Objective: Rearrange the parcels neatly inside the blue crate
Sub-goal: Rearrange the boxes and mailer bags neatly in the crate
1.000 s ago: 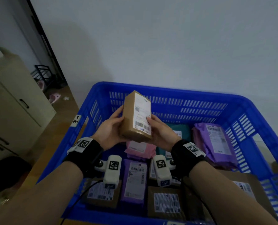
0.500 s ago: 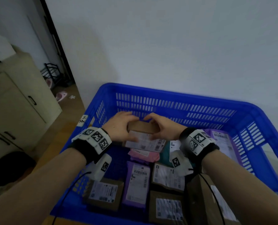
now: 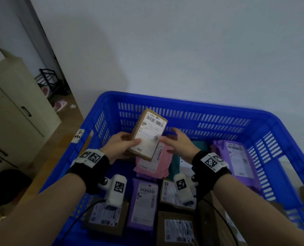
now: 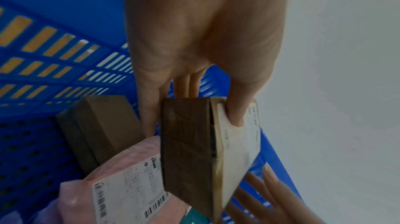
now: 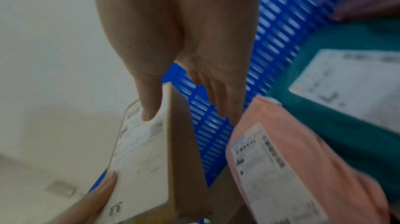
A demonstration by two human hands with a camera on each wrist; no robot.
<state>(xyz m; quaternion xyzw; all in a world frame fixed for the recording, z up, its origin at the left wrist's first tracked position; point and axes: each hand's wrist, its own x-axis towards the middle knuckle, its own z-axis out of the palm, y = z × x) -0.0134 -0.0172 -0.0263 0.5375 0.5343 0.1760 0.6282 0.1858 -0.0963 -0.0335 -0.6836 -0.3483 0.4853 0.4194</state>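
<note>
**A:** Hands status?

**B:** Your left hand (image 3: 119, 146) grips the brown box (image 3: 148, 134): thumb on the labelled face, fingers behind it. Your right hand (image 3: 180, 143) has its fingers straight and spread. Its thumb tip touches the label edge in the right wrist view; the other fingers are off the box, extended toward the far wall of the blue crate (image 3: 275, 125). It's not gripping.

**A:** Where's the box?

**B:** Held up off the other parcels, tilted, label facing you, between both hands, near the crate's far wall. The pink parcel (image 3: 154, 161) lies directly below it, the teal parcel (image 3: 199, 145) just right of that, and the large purple parcel (image 3: 236, 160) against the right wall.

**A:** Anything readable?

**B:** No. The box label shows barcodes at its top and small print, too blurred to read. Same for the other parcels' labels. There's a white tag (image 3: 79, 136) on the crate's left rim with handwritten marks; I can't tell what they say.

**A:** Near row?

**B:** A brown parcel (image 3: 105, 218), a purple mailer (image 3: 144, 204) and more brown boxes, labels up.
</note>
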